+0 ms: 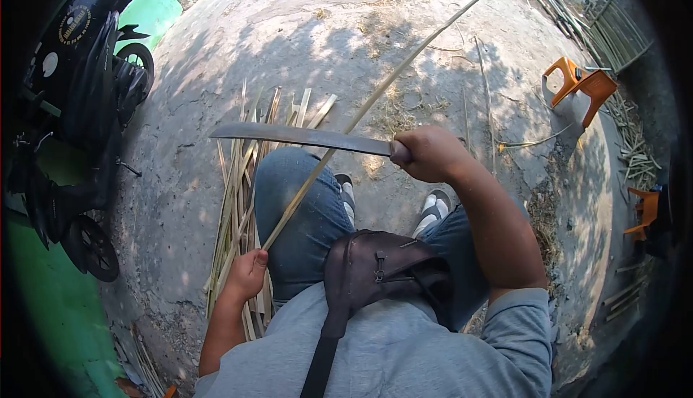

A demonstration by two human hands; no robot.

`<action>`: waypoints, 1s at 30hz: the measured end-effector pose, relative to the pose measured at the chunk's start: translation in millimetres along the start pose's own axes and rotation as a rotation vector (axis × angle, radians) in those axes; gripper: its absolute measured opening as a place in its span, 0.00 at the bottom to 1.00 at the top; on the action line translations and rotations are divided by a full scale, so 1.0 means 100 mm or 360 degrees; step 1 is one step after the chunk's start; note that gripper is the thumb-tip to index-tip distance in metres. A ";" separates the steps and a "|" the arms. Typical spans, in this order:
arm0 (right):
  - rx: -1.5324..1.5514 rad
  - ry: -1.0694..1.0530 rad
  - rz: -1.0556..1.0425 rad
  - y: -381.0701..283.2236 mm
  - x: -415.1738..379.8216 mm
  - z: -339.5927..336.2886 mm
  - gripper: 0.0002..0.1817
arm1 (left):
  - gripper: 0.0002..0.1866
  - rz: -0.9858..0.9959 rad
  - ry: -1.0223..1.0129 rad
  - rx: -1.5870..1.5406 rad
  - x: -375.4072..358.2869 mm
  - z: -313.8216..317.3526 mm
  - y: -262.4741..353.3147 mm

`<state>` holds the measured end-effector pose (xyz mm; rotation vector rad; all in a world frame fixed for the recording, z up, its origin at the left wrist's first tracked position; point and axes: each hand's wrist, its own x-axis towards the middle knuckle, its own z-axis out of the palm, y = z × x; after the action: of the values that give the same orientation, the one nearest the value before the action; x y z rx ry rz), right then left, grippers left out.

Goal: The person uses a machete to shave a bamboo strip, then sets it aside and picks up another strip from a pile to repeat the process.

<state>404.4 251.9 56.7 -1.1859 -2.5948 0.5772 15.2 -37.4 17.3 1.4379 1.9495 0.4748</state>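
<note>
My left hand [247, 274] is closed around the lower end of a long, thin bamboo strip [388, 84], which slants up and to the right across my thigh. In my right hand [432, 154] is the handle of a machete [303, 136], its long blade pointing left above my knee. The blade crosses the strip in view; whether they touch I cannot tell. Beside my left leg a pile of split bamboo strips [232, 217] lies on the ground.
A black motorbike [94, 123] stands at the left by a green wall [50, 297]. Orange plastic stools [577, 87] are at the right, near more bamboo pieces [635, 141]. A dark bag [375, 264] rests on my lap. Loose strips lie ahead on the concrete.
</note>
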 end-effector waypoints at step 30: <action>0.0023 0.0326 0.0492 0.31 0.06 -0.34 0.13 | 0.40 0.0026 0.0232 0.0147 -0.06 0.08 0.13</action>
<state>433.4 283.6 73.7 -1.5665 -2.2511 0.4997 30.7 -39.7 22.0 1.5152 2.1001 0.5160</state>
